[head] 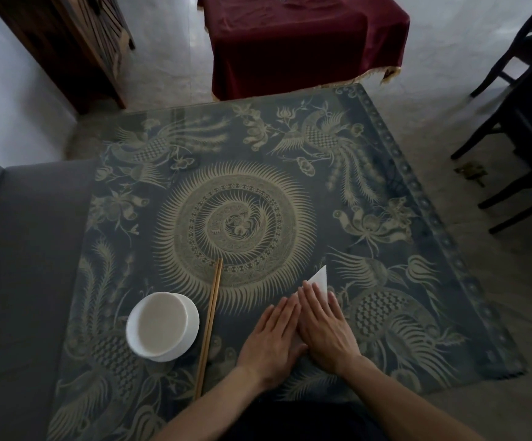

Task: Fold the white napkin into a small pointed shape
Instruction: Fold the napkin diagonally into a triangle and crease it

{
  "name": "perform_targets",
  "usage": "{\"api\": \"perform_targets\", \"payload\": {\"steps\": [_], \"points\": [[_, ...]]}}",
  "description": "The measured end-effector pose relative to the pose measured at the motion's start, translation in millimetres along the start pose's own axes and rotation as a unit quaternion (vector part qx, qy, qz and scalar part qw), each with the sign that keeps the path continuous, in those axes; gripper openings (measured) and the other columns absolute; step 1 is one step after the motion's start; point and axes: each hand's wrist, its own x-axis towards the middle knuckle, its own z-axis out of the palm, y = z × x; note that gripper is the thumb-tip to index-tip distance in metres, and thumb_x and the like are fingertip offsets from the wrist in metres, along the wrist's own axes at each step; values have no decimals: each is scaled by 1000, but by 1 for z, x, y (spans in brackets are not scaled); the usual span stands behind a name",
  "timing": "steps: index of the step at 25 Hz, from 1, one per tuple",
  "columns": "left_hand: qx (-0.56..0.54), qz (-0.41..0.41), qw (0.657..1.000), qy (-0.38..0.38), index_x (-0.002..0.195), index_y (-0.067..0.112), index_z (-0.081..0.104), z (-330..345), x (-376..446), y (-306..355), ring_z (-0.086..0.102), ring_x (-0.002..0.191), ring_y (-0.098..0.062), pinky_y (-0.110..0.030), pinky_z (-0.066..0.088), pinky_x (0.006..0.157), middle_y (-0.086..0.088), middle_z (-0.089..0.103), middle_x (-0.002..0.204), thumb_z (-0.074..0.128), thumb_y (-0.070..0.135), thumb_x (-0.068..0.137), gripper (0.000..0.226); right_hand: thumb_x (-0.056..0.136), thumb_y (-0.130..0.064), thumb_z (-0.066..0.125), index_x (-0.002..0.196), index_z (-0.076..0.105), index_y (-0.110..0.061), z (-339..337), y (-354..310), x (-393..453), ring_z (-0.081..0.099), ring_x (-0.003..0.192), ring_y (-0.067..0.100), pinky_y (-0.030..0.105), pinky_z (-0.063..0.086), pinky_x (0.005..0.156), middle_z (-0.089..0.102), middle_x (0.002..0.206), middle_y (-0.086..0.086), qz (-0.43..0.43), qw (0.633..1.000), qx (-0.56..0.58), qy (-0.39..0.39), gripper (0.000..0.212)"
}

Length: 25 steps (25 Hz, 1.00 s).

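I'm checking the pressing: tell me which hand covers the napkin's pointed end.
The right hand: its fingers lie over the folded white napkin just below the tip, while the left hand presses beside it, nearer the person.

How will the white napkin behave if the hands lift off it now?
The white napkin looks thin and light, so it would likely slide easily on the smooth patterned table. Both the left hand and right hand press it flat, suggesting the folds may spring open. Its exposed tip looks crisp, probably paper-like.
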Motion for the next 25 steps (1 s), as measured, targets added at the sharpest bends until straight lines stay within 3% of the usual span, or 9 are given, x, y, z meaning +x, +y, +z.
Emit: {"api": "perform_targets", "payload": {"steps": [4, 9, 11, 15, 19, 25], "points": [[3, -17, 1000, -12, 154, 9, 20, 17, -6, -2, 9, 149, -19, -43, 13, 114, -8, 16, 162, 20, 56, 103, 70, 97, -39, 32, 152, 20, -3, 2, 3, -2, 4, 149, 30, 52, 12, 113, 21, 159, 17, 6, 1000, 22, -21, 67], [13, 5, 1000, 4, 153, 9, 25, 17, -17, -13, 11, 149, -20, -45, 12, 116, -7, 19, 162, 34, 54, 101, 70, 97, -66, 19, 155, 13, -12, -2, 26, 6, 2, 150, 21, 52, 4, 116, 10, 163, 3, 60, 997, 34, -40, 79], [18, 10, 1000, 8, 154, 9, 24, 17, -27, -20, 10, 149, -21, -46, 11, 116, -7, 16, 162, 32, 53, 102, 69, 96, -67, 7, 156, 5, -17, -6, 37, 10, -7, 149, 17, 53, -1, 116, 5, 164, -1, 73, 996, 23, -52, 78], [46, 10, 999, -1, 154, 9, 22, 18, -48, -29, 9, 149, -21, -46, 11, 115, -6, 13, 163, 32, 53, 102, 69, 90, -66, -11, 152, -18, -25, -16, 52, 16, -28, 144, 22, 55, -16, 114, -22, 158, -12, 110, 992, 20, -62, 75], [57, 15, 998, -4, 154, 8, 22, 21, -68, -39, 10, 149, -22, -48, 14, 114, -7, 13, 163, 28, 52, 103, 68, 95, -65, 0, 151, -20, -27, -21, 51, 15, -29, 143, 25, 57, -19, 112, -21, 159, -13, 124, 990, 19, -67, 71], [75, 37, 996, 13, 149, 7, 36, 24, -86, -51, 23, 147, -25, -50, 22, 110, -10, 26, 159, 32, 53, 101, 67, 95, -66, 4, 150, -24, -31, -24, 48, 17, -29, 143, 27, 58, -15, 113, -25, 157, -11, 141, 987, 28, -77, 71]]}}
